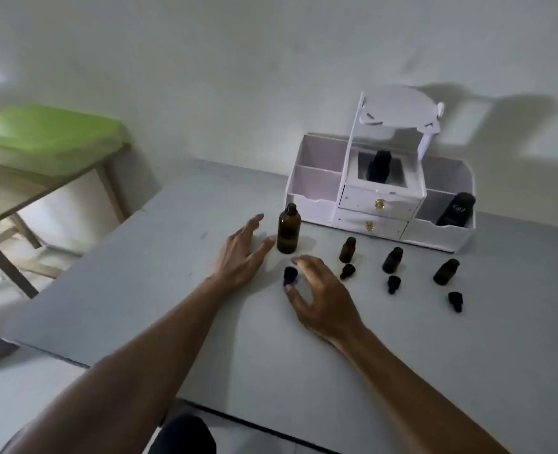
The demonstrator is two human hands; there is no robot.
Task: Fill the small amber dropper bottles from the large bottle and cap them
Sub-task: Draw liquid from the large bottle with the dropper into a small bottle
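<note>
The large amber bottle [289, 229] stands uncapped and upright on the grey table [172, 322]. My left hand [243, 253] rests just left of it, fingers spread, thumb near its base. The bottle's black cap [290, 276] lies in front of it. My right hand [320, 296] curls beside this cap, thumb and fingers apart, gripping nothing. Three small amber bottles [347, 250] [392, 260] [446, 272] stand open in a row to the right. A black dropper cap lies in front of each [347, 271] [393, 284] [455, 301].
A white desk organiser [313, 204] with two small drawers stands at the table's back edge; it holds a dark bottle [379, 167] in the middle and a black tube [455, 209] on the right. A green-topped stool [48, 132] stands to the left, off the table.
</note>
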